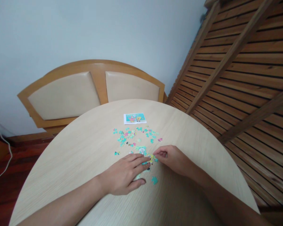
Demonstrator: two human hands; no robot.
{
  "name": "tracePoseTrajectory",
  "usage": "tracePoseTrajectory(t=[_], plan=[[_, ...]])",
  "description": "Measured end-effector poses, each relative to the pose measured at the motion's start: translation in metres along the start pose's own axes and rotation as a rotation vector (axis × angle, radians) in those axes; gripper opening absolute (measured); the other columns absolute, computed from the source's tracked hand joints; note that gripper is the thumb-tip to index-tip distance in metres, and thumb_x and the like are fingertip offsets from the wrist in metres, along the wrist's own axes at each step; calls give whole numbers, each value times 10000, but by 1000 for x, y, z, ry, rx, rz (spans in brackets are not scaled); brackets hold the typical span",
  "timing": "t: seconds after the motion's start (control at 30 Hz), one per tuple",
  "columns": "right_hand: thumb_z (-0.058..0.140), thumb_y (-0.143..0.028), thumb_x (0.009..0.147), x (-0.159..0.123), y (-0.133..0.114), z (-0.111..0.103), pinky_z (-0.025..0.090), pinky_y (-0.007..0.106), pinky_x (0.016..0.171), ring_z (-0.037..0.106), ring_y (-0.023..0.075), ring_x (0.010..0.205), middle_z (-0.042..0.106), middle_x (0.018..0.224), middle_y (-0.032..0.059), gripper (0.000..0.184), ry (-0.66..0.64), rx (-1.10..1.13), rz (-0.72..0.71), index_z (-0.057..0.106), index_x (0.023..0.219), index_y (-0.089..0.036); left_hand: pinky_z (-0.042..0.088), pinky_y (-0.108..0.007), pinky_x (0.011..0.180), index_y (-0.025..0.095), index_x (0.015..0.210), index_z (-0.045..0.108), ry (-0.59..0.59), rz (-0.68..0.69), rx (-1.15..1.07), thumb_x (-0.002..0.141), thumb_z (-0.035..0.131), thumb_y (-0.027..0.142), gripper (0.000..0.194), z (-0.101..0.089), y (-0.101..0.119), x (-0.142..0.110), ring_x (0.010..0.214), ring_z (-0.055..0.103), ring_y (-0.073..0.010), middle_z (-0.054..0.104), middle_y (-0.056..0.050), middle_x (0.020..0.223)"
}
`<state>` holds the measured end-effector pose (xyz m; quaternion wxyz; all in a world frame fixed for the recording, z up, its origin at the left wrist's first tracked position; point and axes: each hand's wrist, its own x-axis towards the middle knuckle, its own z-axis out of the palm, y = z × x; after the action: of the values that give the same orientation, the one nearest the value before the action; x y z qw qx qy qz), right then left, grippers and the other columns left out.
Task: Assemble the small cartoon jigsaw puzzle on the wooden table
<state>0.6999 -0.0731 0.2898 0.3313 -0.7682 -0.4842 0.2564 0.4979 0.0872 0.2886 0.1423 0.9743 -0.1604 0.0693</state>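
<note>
A partly joined jigsaw puzzle (142, 150) with cartoon figures lies on the round table. My left hand (126, 172) rests across its left and lower part, palm down, fingers stretched out, hiding some of it. At the puzzle's right edge, my right hand (168, 157) pinches a small jigsaw puzzle piece (154, 156) between thumb and fingertips, against the yellow figure. The fingers cover most of that piece. A loose teal piece (154, 180) lies just below the puzzle, apart from both hands.
Several loose jigsaw pieces (122, 138) are scattered beyond the puzzle. A picture card (135, 118) showing cartoon figures lies farther back on the pale wooden table (191, 138). Behind the table stands a padded wooden headboard (97, 67); slatted wood (238, 62) leans at the right.
</note>
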Motion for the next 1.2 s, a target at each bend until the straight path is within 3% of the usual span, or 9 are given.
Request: tracePoseTrajectory(t=[0.33,1.2], plan=[[601,-327,816,0,4,-5,480,260,621,678,188,706,767,767,38,231,74,-89,82,787,843,-192,366,-472,1168,176,1443,460,-7,-7,11,995,508,413,509,-1,1,1,1400,427,-291,457,-115,1525],[602,-321,814,2,3,-1,499,268,646,693,195,711,773,772,48,230,152,-94,85,780,822,-175,361,-475,1165,187,1448,452,5,-1,-10,997,500,416,508,-1,1,1,1394,439,-291,460,-118,1523]])
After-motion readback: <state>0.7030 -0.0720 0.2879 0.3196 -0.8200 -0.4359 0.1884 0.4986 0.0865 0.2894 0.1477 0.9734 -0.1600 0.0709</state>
